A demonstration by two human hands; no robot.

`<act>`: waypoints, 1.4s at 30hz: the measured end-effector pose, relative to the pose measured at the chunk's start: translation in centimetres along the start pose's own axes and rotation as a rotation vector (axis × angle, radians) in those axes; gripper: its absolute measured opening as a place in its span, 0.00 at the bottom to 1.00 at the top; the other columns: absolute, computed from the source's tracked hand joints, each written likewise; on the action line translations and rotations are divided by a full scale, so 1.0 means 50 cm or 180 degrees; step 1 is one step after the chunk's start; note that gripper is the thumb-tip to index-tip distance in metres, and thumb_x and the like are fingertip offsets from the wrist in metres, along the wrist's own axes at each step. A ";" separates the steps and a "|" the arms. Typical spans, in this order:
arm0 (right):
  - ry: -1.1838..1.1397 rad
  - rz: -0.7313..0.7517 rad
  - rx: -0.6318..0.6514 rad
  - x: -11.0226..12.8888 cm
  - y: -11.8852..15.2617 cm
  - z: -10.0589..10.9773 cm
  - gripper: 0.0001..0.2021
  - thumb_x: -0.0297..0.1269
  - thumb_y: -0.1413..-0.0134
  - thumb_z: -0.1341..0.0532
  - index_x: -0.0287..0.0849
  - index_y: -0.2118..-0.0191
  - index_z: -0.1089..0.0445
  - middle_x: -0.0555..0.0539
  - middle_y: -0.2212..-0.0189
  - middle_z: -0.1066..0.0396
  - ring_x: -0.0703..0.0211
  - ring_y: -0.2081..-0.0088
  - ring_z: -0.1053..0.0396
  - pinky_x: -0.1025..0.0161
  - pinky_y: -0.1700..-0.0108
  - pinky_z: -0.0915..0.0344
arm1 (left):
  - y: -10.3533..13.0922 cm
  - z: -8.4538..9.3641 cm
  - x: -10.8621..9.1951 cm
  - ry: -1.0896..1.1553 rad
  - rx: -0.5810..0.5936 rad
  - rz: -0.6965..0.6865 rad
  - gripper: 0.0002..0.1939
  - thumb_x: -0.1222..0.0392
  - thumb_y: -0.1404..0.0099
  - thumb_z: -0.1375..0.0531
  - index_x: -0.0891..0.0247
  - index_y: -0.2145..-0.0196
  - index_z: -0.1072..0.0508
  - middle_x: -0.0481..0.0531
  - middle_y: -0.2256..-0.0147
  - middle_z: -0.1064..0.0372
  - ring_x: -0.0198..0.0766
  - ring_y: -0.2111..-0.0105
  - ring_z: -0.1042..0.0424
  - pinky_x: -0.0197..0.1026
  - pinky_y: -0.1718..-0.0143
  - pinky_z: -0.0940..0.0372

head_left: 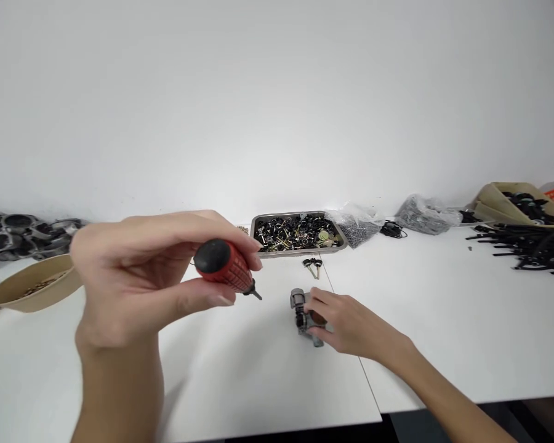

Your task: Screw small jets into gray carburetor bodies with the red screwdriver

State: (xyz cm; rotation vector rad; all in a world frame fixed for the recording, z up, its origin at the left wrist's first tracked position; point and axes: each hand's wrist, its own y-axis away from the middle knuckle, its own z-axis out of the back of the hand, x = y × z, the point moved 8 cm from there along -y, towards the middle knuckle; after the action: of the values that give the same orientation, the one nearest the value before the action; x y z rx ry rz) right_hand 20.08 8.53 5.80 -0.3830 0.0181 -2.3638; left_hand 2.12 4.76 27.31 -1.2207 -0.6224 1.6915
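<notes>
My left hand (152, 264) is raised close to the camera, its thumb and fingers closed around a screwdriver (233, 271). The handle is red with a black end cap, and the short dark shaft points down to the right. Lower and to the right, my right hand (346, 320) has its fingers closed on a grey housing (298, 299) with black parts on its side, which appears to rest on the white table. Part of the housing is hidden behind those fingers. Just beyond lie two small parts (313, 266) with black heads and pale stems.
A metal tray (300, 251) of mixed small parts stands against the wall. A tan bowl (32, 301) and a pile of grey housings (18, 237) are at the left. Clear plastic bags (427, 214), black tubes (530, 246) and a tan bin (487, 200) line the right side.
</notes>
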 end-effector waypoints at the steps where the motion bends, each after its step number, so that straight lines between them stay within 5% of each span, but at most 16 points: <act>1: -0.0064 -0.0094 0.0014 -0.015 0.012 0.012 0.07 0.36 0.40 0.39 0.45 0.56 0.33 0.49 0.56 0.34 0.60 0.69 0.33 0.61 0.69 0.37 | -0.001 -0.001 0.001 0.0039 0.0036 -0.0030 0.12 0.63 0.41 0.33 0.63 0.58 0.20 0.53 0.70 0.25 0.36 0.76 0.28 0.39 0.80 0.32; 6: -0.0196 -0.0830 -0.0116 -0.157 0.096 0.069 0.10 0.39 0.36 0.46 0.47 0.53 0.32 0.47 0.54 0.34 0.65 0.75 0.34 0.61 0.70 0.36 | 0.000 0.002 -0.002 0.0160 0.0091 -0.0184 0.12 0.66 0.42 0.33 0.64 0.58 0.20 0.55 0.71 0.24 0.40 0.74 0.26 0.41 0.77 0.31; 12: 0.0260 -0.1547 -0.0446 -0.428 0.231 0.133 0.13 0.44 0.39 0.44 0.46 0.53 0.32 0.41 0.51 0.34 0.59 0.71 0.32 0.59 0.65 0.35 | 0.005 0.002 0.002 0.0153 0.0144 -0.0154 0.16 0.69 0.42 0.33 0.62 0.55 0.21 0.56 0.69 0.24 0.41 0.71 0.25 0.41 0.76 0.29; 17: 0.0566 -0.2296 -0.0899 -0.641 0.352 0.199 0.11 0.35 0.51 0.37 0.42 0.60 0.28 0.37 0.54 0.31 0.49 0.63 0.30 0.55 0.60 0.36 | 0.008 0.005 0.004 0.0207 0.0143 -0.0130 0.17 0.68 0.42 0.33 0.60 0.54 0.22 0.55 0.68 0.23 0.40 0.71 0.25 0.41 0.74 0.28; 21: 0.0527 -0.2783 -0.1143 -0.738 0.422 0.235 0.09 0.27 0.59 0.34 0.41 0.66 0.26 0.35 0.57 0.30 0.47 0.62 0.30 0.54 0.59 0.37 | 0.008 0.004 0.005 0.0170 0.0143 -0.0057 0.16 0.68 0.42 0.33 0.60 0.54 0.22 0.54 0.67 0.23 0.39 0.71 0.25 0.41 0.74 0.28; 33: 0.0524 -0.2803 -0.1440 -0.815 0.502 0.249 0.13 0.14 0.67 0.43 0.41 0.78 0.31 0.37 0.67 0.30 0.53 0.66 0.31 0.55 0.61 0.37 | 0.009 -0.012 0.026 0.0130 0.0184 0.0021 0.18 0.71 0.42 0.33 0.59 0.54 0.22 0.54 0.67 0.24 0.39 0.70 0.26 0.41 0.74 0.28; 39: 0.0809 -0.2706 -0.1819 -0.736 0.431 0.256 0.19 0.15 0.70 0.44 0.37 0.68 0.28 0.24 0.55 0.33 0.32 0.54 0.36 0.39 0.57 0.44 | 0.009 -0.023 0.047 -0.0038 0.0313 0.0200 0.16 0.71 0.42 0.34 0.58 0.56 0.22 0.51 0.69 0.26 0.37 0.71 0.27 0.41 0.72 0.30; 42: 0.0675 -0.2174 -0.1895 -0.651 0.332 0.229 0.18 0.17 0.64 0.45 0.39 0.65 0.29 0.30 0.56 0.31 0.36 0.48 0.38 0.42 0.48 0.44 | 0.007 -0.036 0.054 -0.0208 0.0509 0.0230 0.13 0.69 0.40 0.34 0.59 0.57 0.24 0.49 0.70 0.27 0.35 0.71 0.27 0.40 0.69 0.29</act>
State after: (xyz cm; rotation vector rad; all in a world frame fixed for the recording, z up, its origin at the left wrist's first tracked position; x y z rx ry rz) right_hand 56.80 19.36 5.96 -0.4651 0.8220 -3.0382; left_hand 3.46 6.81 25.13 -1.0894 -0.4769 1.8113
